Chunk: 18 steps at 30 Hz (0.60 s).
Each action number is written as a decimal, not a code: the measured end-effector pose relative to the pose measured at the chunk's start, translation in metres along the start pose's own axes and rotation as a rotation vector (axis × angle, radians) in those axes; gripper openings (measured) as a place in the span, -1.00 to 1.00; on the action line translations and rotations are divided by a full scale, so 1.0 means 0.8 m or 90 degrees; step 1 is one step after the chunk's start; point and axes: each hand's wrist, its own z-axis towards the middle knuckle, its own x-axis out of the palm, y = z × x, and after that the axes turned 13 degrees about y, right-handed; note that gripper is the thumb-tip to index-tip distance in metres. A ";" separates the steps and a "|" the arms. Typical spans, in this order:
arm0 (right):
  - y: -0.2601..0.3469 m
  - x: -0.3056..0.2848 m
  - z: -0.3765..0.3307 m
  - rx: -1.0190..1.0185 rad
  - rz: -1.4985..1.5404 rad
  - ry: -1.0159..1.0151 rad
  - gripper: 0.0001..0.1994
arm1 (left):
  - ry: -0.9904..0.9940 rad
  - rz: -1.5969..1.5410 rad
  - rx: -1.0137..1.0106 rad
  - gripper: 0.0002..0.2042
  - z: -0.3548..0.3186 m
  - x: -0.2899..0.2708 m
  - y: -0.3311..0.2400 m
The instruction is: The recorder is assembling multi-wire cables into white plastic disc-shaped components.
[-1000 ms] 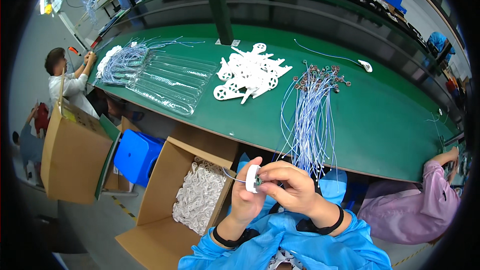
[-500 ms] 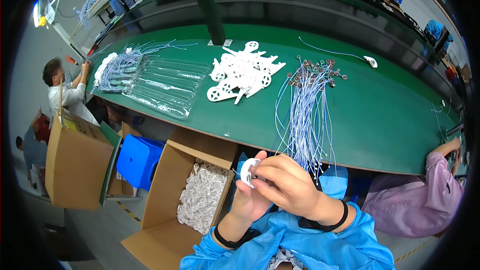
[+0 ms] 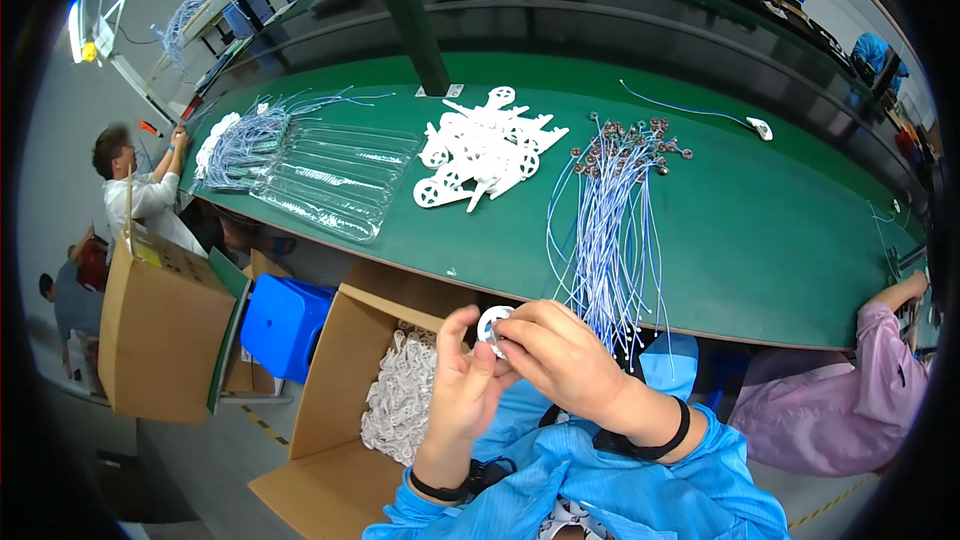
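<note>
A small round white plastic wheel-like part (image 3: 489,327) is held up between my hands, past the table's front edge. My right hand (image 3: 560,355) is closed on it, thumb and fingertips pinching its right side. My left hand (image 3: 462,380) steadies it from the left and below; the thumb is at its lower edge and the index finger is raised beside it. Some left fingers are hidden behind. Beyond my right hand, a bundle of blue and white cables (image 3: 615,240) with brown round ends lies on the green table (image 3: 470,255).
White plastic parts with spoked wheels (image 3: 485,150) are piled mid-table. Left of them lie a clear plastic tray (image 3: 335,180) and more cables (image 3: 245,145). An open carton (image 3: 325,390) of white parts stands below, near a blue stool (image 3: 285,325). A person in pink (image 3: 830,410) sits at right.
The white part has turned so its round face shows more, and moved slightly up and left. My left index finger has lifted off it; my right hand still grips it.
</note>
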 end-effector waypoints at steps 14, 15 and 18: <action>0.034 -0.023 -0.007 -0.035 0.006 0.055 -0.70 | 0.249 0.421 -0.132 -0.45 0.004 -0.033 -0.070; 0.035 -0.024 -0.007 -0.027 -0.002 0.048 -0.70 | 0.238 0.438 -0.083 -0.44 0.006 -0.031 -0.067; 0.035 -0.022 -0.004 -0.008 0.000 0.008 -0.70 | 0.197 0.410 0.009 -0.40 0.009 -0.016 -0.050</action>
